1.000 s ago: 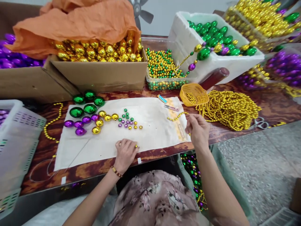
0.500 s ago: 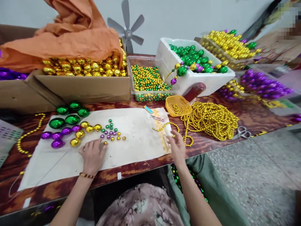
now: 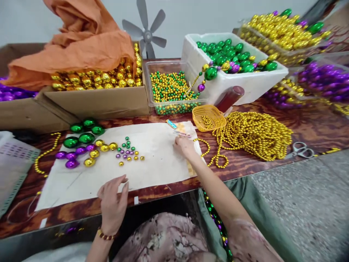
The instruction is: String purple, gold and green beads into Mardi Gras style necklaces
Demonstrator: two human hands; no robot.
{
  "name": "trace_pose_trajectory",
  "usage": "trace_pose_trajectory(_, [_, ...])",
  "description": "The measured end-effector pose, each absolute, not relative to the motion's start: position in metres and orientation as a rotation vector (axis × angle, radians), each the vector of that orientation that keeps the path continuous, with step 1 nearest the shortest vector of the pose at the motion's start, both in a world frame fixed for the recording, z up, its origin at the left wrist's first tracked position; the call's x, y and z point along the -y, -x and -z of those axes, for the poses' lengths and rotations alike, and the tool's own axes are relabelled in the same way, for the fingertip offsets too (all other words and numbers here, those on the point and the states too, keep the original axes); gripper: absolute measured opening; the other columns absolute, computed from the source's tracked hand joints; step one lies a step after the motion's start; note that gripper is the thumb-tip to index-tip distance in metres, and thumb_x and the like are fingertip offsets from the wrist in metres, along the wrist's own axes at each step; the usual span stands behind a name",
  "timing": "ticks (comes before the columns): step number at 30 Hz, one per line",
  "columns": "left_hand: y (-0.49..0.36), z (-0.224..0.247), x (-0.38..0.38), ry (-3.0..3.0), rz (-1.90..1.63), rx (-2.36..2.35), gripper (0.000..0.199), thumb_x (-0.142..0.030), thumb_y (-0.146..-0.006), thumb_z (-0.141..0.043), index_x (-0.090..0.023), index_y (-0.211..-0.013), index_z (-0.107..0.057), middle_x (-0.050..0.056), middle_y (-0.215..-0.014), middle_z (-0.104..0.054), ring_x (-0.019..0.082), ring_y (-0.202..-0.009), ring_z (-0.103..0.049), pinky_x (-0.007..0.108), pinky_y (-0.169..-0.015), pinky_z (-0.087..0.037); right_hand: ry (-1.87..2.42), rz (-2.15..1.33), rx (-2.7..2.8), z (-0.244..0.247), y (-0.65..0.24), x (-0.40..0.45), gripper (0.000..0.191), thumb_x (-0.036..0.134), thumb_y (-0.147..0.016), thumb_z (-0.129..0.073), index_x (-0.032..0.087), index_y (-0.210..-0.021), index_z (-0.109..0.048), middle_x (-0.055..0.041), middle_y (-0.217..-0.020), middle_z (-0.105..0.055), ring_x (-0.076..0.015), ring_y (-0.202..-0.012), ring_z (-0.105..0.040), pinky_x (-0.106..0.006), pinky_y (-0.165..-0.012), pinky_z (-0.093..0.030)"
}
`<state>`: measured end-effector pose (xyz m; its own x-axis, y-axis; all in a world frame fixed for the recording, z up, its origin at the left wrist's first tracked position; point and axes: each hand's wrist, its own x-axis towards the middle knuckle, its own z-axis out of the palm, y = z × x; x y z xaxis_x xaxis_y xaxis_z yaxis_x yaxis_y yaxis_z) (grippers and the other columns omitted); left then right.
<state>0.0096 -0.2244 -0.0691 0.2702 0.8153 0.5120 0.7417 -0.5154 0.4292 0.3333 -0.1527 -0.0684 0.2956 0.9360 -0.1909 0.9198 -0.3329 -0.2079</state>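
My left hand (image 3: pixel 113 202) hovers at the front edge of the white cloth (image 3: pixel 155 171), fingers curved and apart, holding nothing. My right hand (image 3: pixel 185 146) is closed at the cloth's right part, over the end of a string of gold beads (image 3: pixel 205 142); its fingers hide the gripped end. Just beyond those fingers lie small pink-handled snips (image 3: pixel 182 134). Loose small beads (image 3: pixel 128 149) in green, purple and gold are spread mid-cloth. Larger green balls (image 3: pixel 86 138), purple balls (image 3: pixel 71 155) and gold balls (image 3: pixel 94 153) lie at the left.
A heap of gold bead strings (image 3: pixel 253 134) and scissors (image 3: pixel 301 150) lie to the right. Behind stand an orange basket (image 3: pixel 200 125), a clear bin (image 3: pixel 163 103), a white foam box (image 3: pixel 253 89) and a cardboard box (image 3: pixel 95 102). A white basket (image 3: pixel 16 156) stands left.
My left hand has drawn back from the small beads toward the table's front edge. My right hand has moved left and closed at the gold bead string's end. The view has shifted slightly.
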Motion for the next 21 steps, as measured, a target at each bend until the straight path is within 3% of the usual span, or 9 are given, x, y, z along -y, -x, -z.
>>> trace_pose_trajectory(6, [0.033, 0.070, 0.229, -2.289, -0.993, -1.722, 0.021, -0.032, -0.097, -0.052, -0.019, -0.108, -0.065, 0.006, -0.095, -0.074, 0.021, -0.090, -0.067, 0.037, -0.087, -0.042, 2.357, -0.480, 1.879, 0.078, -0.346, 0.154, 0.025, 0.018, -0.091, -0.048, 0.015, -0.091, -0.072, -0.0160, -0.104, -0.073, -0.0251, -0.096, -0.066, -0.031, -0.078, -0.048])
trace_pose_trajectory(8, [0.035, 0.074, 0.236, -2.299, -0.898, -1.716, 0.022, -0.030, -0.098, -0.050, -0.020, -0.109, -0.066, 0.005, -0.095, -0.074, 0.020, -0.090, -0.067, 0.038, -0.089, -0.039, 2.266, -0.492, 1.863, 0.086, -0.354, 0.155, 0.021, 0.021, -0.089, -0.049, 0.017, -0.085, -0.069, -0.0100, -0.092, -0.073, -0.0218, -0.087, -0.065, -0.030, -0.075, -0.047])
trace_pose_trajectory(11, [0.040, 0.079, 0.240, -2.298, -0.822, -1.745, 0.022, -0.027, -0.098, -0.049, -0.021, -0.109, -0.067, 0.006, -0.099, -0.074, 0.021, -0.096, -0.065, 0.040, -0.094, -0.037, 1.835, -0.583, 1.375, 0.093, -0.366, 0.164, 0.014, 0.031, -0.078, -0.060, 0.020, -0.071, -0.064, -0.0020, -0.070, -0.066, -0.0197, -0.071, -0.061, -0.031, -0.070, -0.048])
trace_pose_trajectory(16, [0.094, 0.080, 0.208, -2.081, -0.762, -2.128, 0.023, -0.030, -0.095, -0.050, -0.020, -0.106, -0.068, 0.010, -0.110, -0.072, 0.028, -0.107, -0.060, 0.045, -0.096, -0.038, 1.253, -0.503, 0.708, 0.059, -0.370, 0.201, 0.011, 0.028, -0.066, -0.075, 0.027, -0.069, -0.064, -0.0041, -0.075, -0.066, -0.0260, -0.076, -0.067, -0.049, -0.084, -0.051])
trace_pose_trajectory(21, [0.151, 0.074, 0.165, -1.698, -0.539, -2.393, 0.025, -0.026, -0.090, -0.051, -0.019, -0.108, -0.067, 0.012, -0.120, -0.068, 0.033, -0.117, -0.053, 0.049, -0.098, -0.040, 1.328, -0.565, 0.803, 0.029, -0.355, 0.229, 0.008, 0.034, -0.077, -0.072, 0.040, -0.074, -0.066, -0.0076, -0.087, -0.067, -0.0361, -0.089, -0.066, -0.059, -0.086, -0.050])
